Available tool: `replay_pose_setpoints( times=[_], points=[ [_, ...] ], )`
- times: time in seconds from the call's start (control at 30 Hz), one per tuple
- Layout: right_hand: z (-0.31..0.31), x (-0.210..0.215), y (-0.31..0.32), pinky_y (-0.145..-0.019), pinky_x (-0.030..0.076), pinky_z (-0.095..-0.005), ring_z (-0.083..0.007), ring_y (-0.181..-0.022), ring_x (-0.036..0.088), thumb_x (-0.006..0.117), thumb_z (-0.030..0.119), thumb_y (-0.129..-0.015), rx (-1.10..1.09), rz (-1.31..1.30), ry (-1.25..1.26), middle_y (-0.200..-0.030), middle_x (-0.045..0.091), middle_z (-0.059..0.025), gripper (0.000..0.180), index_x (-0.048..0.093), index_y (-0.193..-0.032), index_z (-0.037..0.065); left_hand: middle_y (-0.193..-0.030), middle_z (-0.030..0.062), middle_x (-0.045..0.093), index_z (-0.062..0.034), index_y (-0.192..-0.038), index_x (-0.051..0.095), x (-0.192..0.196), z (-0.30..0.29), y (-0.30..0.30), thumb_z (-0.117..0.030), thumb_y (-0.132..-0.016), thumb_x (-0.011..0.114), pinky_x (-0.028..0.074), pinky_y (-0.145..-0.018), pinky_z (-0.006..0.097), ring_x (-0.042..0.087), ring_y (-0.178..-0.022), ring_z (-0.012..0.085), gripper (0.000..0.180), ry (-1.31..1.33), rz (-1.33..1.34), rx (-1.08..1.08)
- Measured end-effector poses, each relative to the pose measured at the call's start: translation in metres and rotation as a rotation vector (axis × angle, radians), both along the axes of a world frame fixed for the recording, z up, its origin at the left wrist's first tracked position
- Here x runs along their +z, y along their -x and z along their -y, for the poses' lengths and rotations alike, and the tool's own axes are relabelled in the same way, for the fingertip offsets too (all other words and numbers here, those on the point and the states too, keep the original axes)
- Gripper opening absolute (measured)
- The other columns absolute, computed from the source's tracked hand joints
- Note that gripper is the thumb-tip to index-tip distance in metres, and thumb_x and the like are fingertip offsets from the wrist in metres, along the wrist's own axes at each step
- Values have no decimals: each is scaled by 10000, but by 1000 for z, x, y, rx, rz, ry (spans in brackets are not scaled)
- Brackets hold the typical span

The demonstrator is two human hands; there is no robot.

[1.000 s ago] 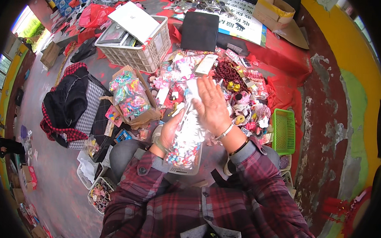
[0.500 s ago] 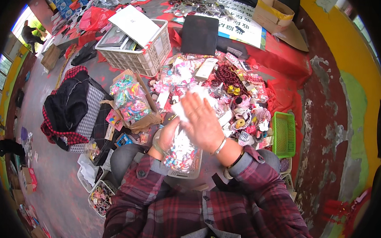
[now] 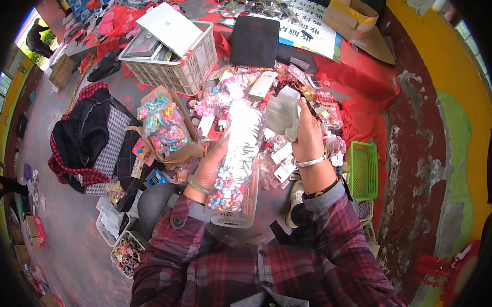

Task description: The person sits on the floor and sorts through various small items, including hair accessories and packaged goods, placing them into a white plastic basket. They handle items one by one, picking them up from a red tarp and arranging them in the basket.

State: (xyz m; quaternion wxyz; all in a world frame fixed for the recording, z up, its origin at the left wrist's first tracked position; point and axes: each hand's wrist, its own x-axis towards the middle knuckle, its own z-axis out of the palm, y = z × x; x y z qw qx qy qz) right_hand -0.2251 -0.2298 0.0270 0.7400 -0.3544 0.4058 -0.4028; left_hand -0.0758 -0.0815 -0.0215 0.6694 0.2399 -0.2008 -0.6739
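Observation:
My left hand [image 3: 211,165] is closed round the side of a long clear packet [image 3: 234,177]; its upper part glares white, and small multicoloured pieces fill the lower end. Under the packet, close to my lap, is a whitish plastic basket [image 3: 247,218]. My right hand [image 3: 310,135], farther right, grips a translucent whitish plastic bag [image 3: 282,115] by its right edge, the thumb side up. The two hands are apart. Beyond them spreads a heap of small packaged accessories [image 3: 243,87], partly covered by the bag and packet.
A green basket [image 3: 363,170] stands right of the heap. To the left are a cardboard box of colourful packets [image 3: 168,122] and dark clothing [image 3: 82,130]. A large crate [image 3: 192,69] with a white board on top stands behind, beside a black flat case [image 3: 255,41].
My hands were together over the packet and have moved apart. The right one has swung right with the translucent bag, and the packet's length now shows beside my left hand.

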Motion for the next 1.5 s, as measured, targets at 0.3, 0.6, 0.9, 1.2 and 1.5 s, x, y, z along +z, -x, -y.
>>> replay_pose_setpoints(
  times=[0.3,0.6,0.9,1.2,1.5],
  points=[
    [-23,-15,-10,-751,497,-314,-180,-881,618,455,314,-952,277,140,163,-1023,626,-71,365,554,-1132,12,-1457,102,278,18,-1422,201,-10,6,8,-251,-939,474,193,-1088,320,253,-1337,180,617,89,461,119],
    [-18,-24,-8,-744,512,-313,-198,-868,616,525,236,-905,325,643,-181,-1016,611,-95,322,523,-1135,11,-1459,105,275,22,-1418,213,-14,7,6,-236,-956,449,194,-1088,314,251,-1340,176,579,111,523,74],
    [-30,-17,-13,-677,519,-246,-128,-783,631,644,49,-826,392,221,-1,-914,640,-55,266,566,-1077,13,-1299,84,440,23,-1380,290,-8,4,17,-238,-973,431,310,-1019,294,407,-1206,162,504,88,614,56],
    [-45,-51,-28,-616,457,-236,-104,-694,582,559,106,-893,28,61,401,-820,639,-34,116,601,-970,31,-1332,75,419,26,-1396,262,-14,4,15,-197,-976,413,303,-1027,288,406,-1204,145,499,83,563,33],
    [-34,-57,-33,-563,417,-214,-43,-637,493,538,130,-924,-79,-399,715,-697,587,10,164,623,-904,-9,-1350,68,413,32,-1393,274,-5,4,25,-177,-974,414,324,-1010,267,415,-1182,103,489,-45,449,33]
  ],
)
